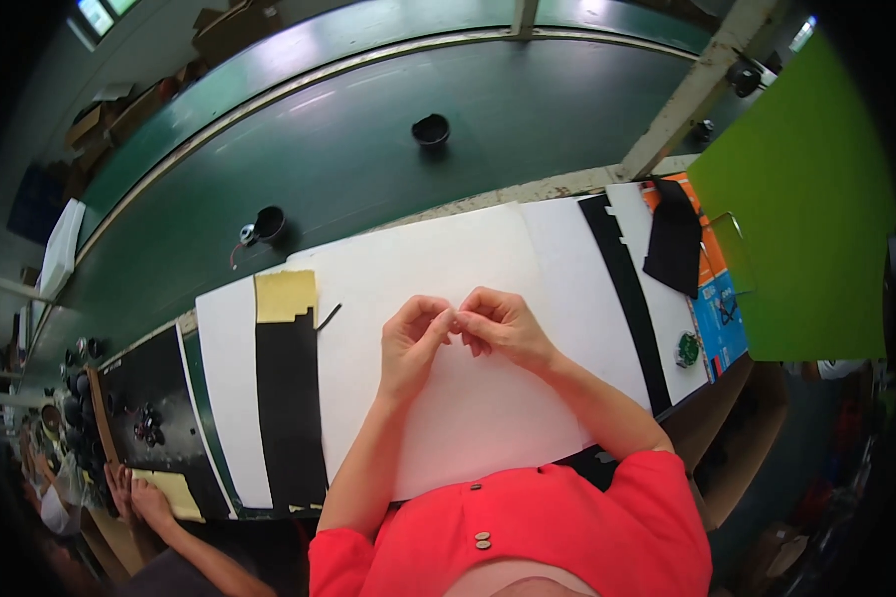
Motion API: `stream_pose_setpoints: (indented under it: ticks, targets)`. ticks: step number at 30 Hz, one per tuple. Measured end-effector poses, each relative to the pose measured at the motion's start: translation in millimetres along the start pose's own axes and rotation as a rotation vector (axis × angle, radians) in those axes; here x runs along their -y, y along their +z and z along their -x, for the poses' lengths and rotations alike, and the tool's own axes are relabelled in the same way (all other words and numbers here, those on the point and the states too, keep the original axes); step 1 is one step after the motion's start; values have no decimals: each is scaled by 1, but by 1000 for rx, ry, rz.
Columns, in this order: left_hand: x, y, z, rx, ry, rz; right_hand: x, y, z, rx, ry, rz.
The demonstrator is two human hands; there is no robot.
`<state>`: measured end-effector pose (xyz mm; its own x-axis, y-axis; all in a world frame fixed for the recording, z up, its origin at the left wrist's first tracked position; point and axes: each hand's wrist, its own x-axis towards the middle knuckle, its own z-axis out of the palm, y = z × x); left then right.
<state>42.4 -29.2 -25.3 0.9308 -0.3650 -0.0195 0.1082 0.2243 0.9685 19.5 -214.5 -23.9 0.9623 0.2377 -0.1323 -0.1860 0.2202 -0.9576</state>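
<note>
Both bare hands are held over the middle of a large white sheet, by which much of the desk is covered. The thumb and forefinger of the left hand are brought together in a pinch, and its tips are met by those of the right hand, likewise pinched. Whether anything is gripped there cannot be told — the spot where the fingertips meet is too small and partly hidden by the fingers themselves.

To the left of the left hand, a short, thin black strip is seen lying aslant. Just beyond it a wide black band is laid lengthwise, its far end topped by a yellow piece with a stepped edge. On the right side, a narrower black band is laid at a slant; past it are placed a black flat piece, a small green round object and an orange-and-blue sheet.

Two black cups (well apart from each other) are set on the green surface behind. At the lower left, a second yellow piece is touched by a co-worker's hands.
</note>
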Motion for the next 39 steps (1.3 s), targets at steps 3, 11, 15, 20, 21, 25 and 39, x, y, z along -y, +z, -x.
stream_pose_setpoints:
  ticks: [3,11,15,20,21,25,39]
  targets:
    - [2,-4,-1,26,-17,30,2,2,1,11,4,12]
    - [-1,-12,-6,130,-66,96,-1,6,5,8,-57,3]
    - [1,-10,-5,111,-71,49,-2,5,4,18,-67,14]
    - [1,-5,-7,96,-52,-11,1,4,5,7,-59,34]
    - [4,-6,-7,74,-34,-28,0,5,4,7,-64,34]
    - [9,-4,-6,-15,20,-65,-2,7,2,-15,-79,74]
    - [10,7,-3,-52,55,-109,-6,9,5,-73,-133,163]
